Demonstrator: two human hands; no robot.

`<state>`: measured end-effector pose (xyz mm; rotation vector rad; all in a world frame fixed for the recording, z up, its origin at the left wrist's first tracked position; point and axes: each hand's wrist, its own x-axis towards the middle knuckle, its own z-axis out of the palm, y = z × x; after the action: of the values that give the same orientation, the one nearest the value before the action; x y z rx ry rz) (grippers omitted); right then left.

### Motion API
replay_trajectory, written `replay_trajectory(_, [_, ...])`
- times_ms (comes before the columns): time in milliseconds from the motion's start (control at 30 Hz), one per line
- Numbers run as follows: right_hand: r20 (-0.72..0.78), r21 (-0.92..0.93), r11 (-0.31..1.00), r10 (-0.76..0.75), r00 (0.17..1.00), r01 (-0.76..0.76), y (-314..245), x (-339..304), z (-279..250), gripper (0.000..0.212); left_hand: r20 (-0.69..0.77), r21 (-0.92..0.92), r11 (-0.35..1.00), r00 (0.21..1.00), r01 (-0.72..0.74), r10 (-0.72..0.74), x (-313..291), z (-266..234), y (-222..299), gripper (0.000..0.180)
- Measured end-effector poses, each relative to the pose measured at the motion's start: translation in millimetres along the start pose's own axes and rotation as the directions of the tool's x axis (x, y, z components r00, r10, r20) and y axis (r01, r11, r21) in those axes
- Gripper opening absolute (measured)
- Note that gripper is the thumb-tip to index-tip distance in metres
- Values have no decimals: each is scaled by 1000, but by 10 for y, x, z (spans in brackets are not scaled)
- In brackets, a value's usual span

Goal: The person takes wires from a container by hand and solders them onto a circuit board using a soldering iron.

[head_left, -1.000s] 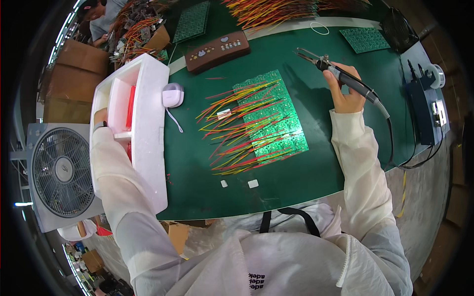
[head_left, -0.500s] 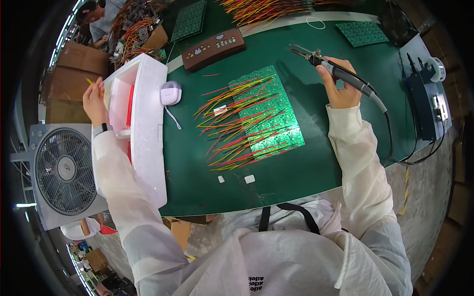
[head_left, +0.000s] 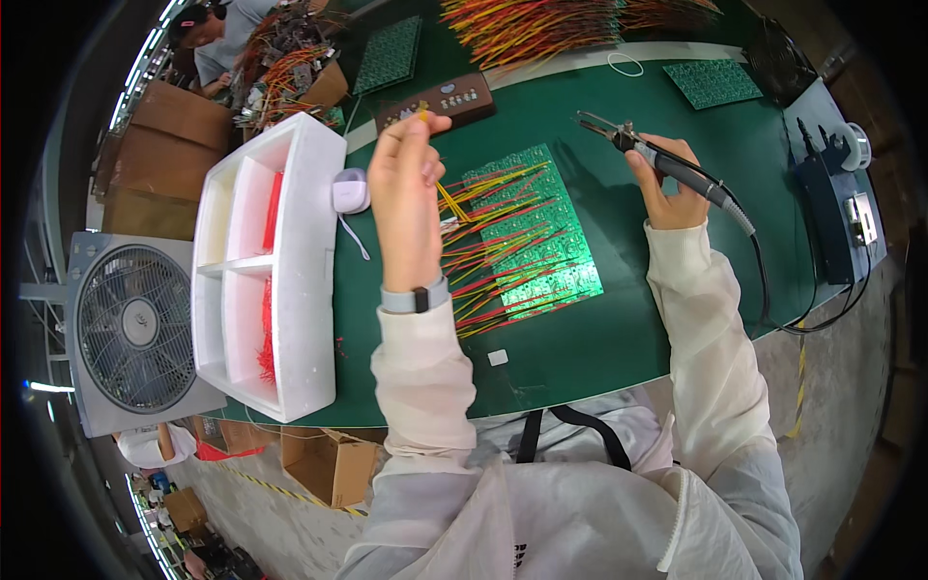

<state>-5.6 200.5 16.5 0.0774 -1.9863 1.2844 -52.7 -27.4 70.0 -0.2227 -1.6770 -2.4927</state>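
Now left hand (head_left: 408, 188), pinching yellow wire (head_left: 423, 116), moved from foam box (head_left: 311, 319) toward board (head_left: 553, 213); right hand (head_left: 674, 193) gripping tool (head_left: 688, 175).

- My feed shows a green table (head_left: 628, 333).
- Mid-table: a circuit board (head_left: 570, 256).
- Nine o'clock: a foam box (head_left: 309, 290).
- Eleven o'clock: brown case (head_left: 469, 104).
- Two o'clock: another board (head_left: 712, 84).

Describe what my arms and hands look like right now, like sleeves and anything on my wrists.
Both arms wear loose, creased, off-white sleeves. The left hand and right hand are ungloved. A light grey band with a dark piece circles the left wrist.
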Motion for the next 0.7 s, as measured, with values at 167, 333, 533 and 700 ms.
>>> replay_trajectory(167, [0,-33,998,-46,999,46,76,-7,11,21,-47,281,958,996,-65,81,-243,116,-218,18])
replay_trajectory(333, [7,-51,997,-51,999,51,91,-4,24,21,-92,204,979,996,8,12,-266,45,-251,19])
replay_trajectory(533, [33,-71,994,-81,996,83,90,-25,37,21,-194,101,993,980,62,-41,-200,-158,-364,16])
replay_trajectory(700, [42,-64,995,-69,997,72,105,-21,32,22,-254,116,991,966,73,-42,-173,-171,-338,17])
